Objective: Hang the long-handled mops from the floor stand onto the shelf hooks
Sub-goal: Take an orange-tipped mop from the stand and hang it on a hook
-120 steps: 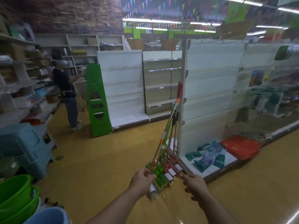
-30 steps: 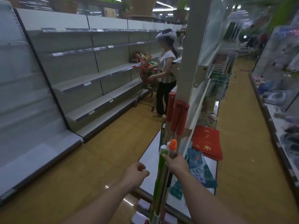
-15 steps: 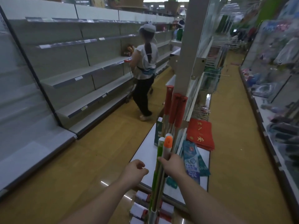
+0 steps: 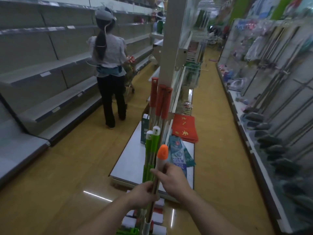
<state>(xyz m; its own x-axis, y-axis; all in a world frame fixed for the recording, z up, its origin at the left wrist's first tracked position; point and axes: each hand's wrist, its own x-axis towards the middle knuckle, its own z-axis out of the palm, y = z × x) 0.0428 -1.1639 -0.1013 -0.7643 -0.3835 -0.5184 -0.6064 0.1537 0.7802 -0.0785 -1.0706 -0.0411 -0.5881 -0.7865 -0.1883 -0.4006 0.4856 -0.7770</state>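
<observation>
The orange-capped mop [image 4: 160, 164] stood upright at the shelf end [image 4: 171, 48], its foot down among the mop heads [image 4: 157, 217] on the floor. The right hand [image 4: 172, 179] was curled round its handle just under the cap, and the left hand [image 4: 141, 195] gripped lower. I thought it best lifted straight up, clear of the green-handled mops [image 4: 152, 143], before swinging towards a hook.
</observation>
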